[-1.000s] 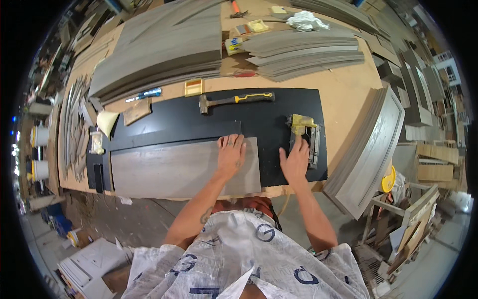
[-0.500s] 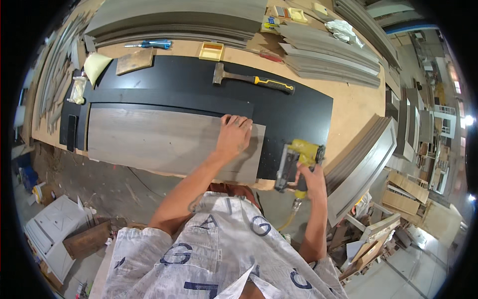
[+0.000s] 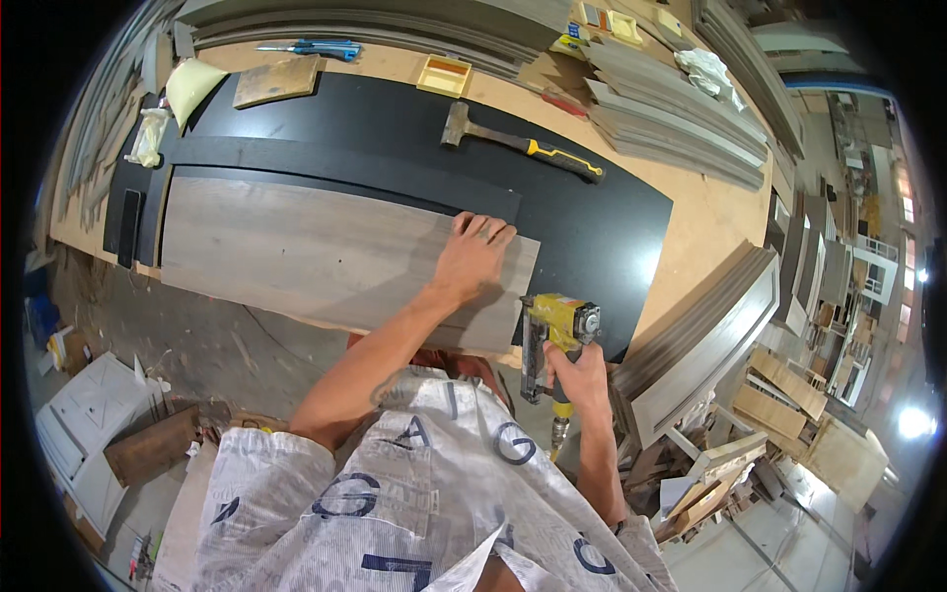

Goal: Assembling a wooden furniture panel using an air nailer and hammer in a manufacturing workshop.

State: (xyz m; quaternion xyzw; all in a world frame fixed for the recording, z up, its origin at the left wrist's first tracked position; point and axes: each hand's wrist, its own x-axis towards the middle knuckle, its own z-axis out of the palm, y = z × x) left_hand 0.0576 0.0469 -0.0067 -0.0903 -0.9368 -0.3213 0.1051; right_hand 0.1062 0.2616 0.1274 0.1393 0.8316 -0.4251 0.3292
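A grey wood-grain board (image 3: 286,252) lies flat along the near side of a black panel (image 3: 414,128). My left hand (image 3: 472,257) rests near the board's right end, its fingers bent over the far edge and gripping it; the thumb is hidden. In my right hand (image 3: 582,380) is a yellow and black pneumatic nail gun (image 3: 566,318), gripped by its handle, with a hose fitting (image 3: 560,432) underneath. The gun's nose side is at the board's right end; I cannot tell whether it touches. Beyond my left hand lies a hammer (image 3: 523,144) with a black and yellow handle.
At the workbench's back are a small yellow tray (image 3: 444,75), a blue tool (image 3: 321,48), a wood block (image 3: 278,82) and stacked grey boards (image 3: 681,123). Framed grey panels (image 3: 700,345) lean at the right. Wood scraps (image 3: 725,469) lie lower right.
My right hand has brought the nail gun leftward to the board's right end and turned it. My left hand keeps its hold on the board's far edge. The view has shifted slightly.
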